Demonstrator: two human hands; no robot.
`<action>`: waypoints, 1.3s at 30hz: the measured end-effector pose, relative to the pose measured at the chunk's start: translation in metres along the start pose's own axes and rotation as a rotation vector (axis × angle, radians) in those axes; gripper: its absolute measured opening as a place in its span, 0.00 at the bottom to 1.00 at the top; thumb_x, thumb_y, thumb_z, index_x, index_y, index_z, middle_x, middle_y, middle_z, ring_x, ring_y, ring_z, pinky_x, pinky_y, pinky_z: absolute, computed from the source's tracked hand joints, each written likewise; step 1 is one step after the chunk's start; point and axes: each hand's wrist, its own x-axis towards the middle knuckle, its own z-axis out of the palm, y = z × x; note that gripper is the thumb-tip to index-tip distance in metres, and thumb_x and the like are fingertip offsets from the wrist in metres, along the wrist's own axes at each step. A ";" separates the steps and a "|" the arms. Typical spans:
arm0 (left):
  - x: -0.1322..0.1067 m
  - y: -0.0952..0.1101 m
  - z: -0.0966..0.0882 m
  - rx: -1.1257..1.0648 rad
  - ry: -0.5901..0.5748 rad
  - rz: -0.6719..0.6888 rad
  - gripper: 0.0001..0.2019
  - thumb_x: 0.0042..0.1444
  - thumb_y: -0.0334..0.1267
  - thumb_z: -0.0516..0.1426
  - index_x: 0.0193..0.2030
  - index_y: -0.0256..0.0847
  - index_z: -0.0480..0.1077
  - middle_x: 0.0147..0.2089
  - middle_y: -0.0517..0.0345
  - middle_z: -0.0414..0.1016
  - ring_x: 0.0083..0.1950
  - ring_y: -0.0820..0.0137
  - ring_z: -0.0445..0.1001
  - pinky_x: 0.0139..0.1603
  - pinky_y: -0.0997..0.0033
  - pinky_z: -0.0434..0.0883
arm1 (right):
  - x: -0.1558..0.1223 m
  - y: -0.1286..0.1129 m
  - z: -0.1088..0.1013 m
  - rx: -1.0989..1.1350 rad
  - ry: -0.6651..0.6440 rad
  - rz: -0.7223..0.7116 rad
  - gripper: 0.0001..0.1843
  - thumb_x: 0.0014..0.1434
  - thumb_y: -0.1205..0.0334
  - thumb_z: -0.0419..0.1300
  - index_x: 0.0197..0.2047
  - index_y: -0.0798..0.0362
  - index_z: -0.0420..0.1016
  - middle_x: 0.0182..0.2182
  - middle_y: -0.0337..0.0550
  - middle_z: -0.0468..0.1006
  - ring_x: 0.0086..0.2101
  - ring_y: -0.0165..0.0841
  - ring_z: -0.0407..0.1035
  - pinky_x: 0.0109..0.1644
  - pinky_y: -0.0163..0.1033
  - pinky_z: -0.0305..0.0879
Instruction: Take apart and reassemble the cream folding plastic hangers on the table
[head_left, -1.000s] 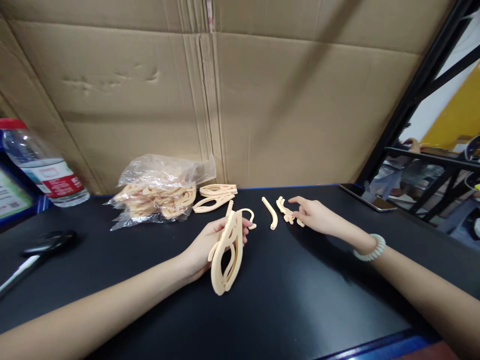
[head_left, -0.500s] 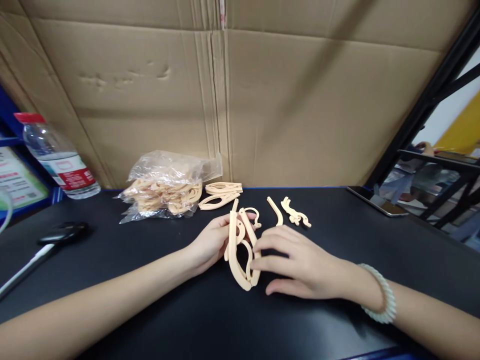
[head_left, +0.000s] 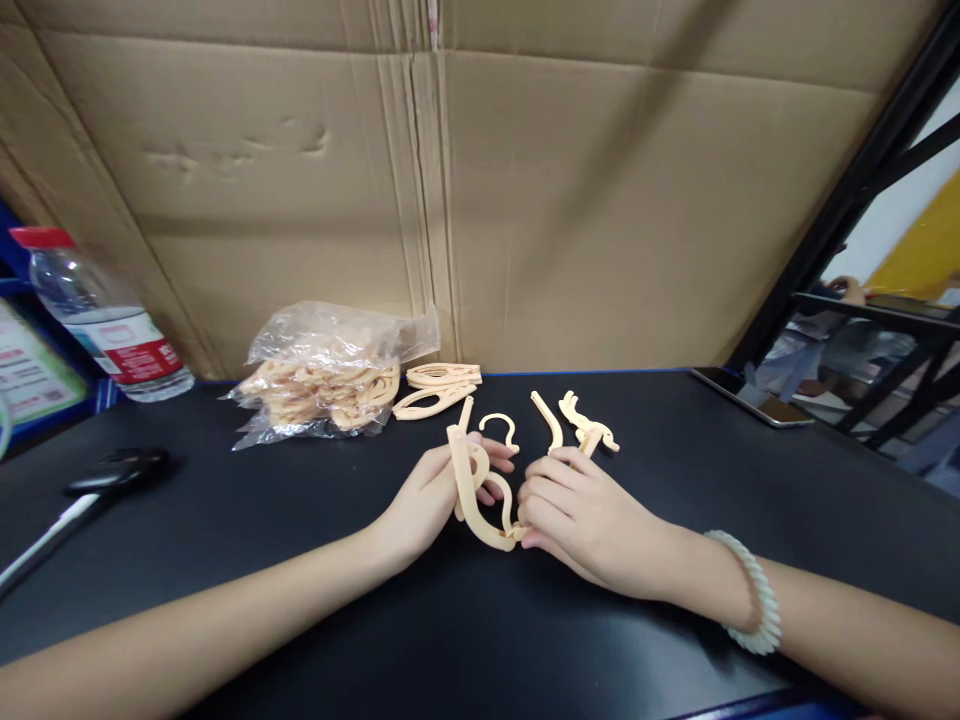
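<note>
A cream folding clothes hanger (head_left: 470,500) is held between my hands above the black table. My left hand (head_left: 422,497) is closed around its upper left part, fingers partly hidden behind it. My right hand (head_left: 592,515) grips its other arm, whose end sticks out above the knuckles. The two arms are spread apart and meet at the lower end near my right thumb. Just behind lies a loose cream hook (head_left: 501,426). A curved cream arm piece (head_left: 549,420) and small jointed cream pieces (head_left: 581,415) lie beyond my right hand.
A clear plastic bag (head_left: 322,370) full of cream parts lies at the back left, with folded hangers (head_left: 435,395) beside it. Farther left are a water bottle (head_left: 112,325) and a black device with a white cable (head_left: 116,470). A phone (head_left: 750,397) rests at the back right.
My right hand has closed on the hanger's right arm and swung it outward to the right, away from the left arm. The loose hook behind is now more visible.
</note>
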 end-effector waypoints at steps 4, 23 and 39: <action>0.000 -0.002 -0.002 0.061 0.123 0.037 0.13 0.55 0.44 0.56 0.39 0.35 0.73 0.31 0.56 0.76 0.22 0.75 0.69 0.22 0.77 0.67 | -0.001 0.001 0.001 0.057 -0.027 0.087 0.12 0.69 0.64 0.47 0.33 0.54 0.66 0.27 0.39 0.72 0.28 0.30 0.63 0.41 0.40 0.58; -0.002 0.005 0.005 0.096 0.088 0.041 0.18 0.56 0.51 0.59 0.37 0.34 0.71 0.28 0.56 0.76 0.24 0.72 0.73 0.25 0.74 0.70 | -0.001 0.002 -0.002 0.117 -0.062 0.326 0.08 0.67 0.63 0.53 0.34 0.52 0.63 0.27 0.38 0.74 0.26 0.31 0.66 0.35 0.37 0.56; 0.000 0.002 0.002 0.022 0.044 -0.047 0.19 0.54 0.53 0.60 0.30 0.36 0.67 0.23 0.54 0.77 0.19 0.73 0.72 0.22 0.75 0.70 | 0.002 -0.001 -0.004 -0.124 0.026 0.094 0.17 0.69 0.68 0.47 0.28 0.54 0.66 0.23 0.37 0.68 0.27 0.31 0.58 0.39 0.39 0.51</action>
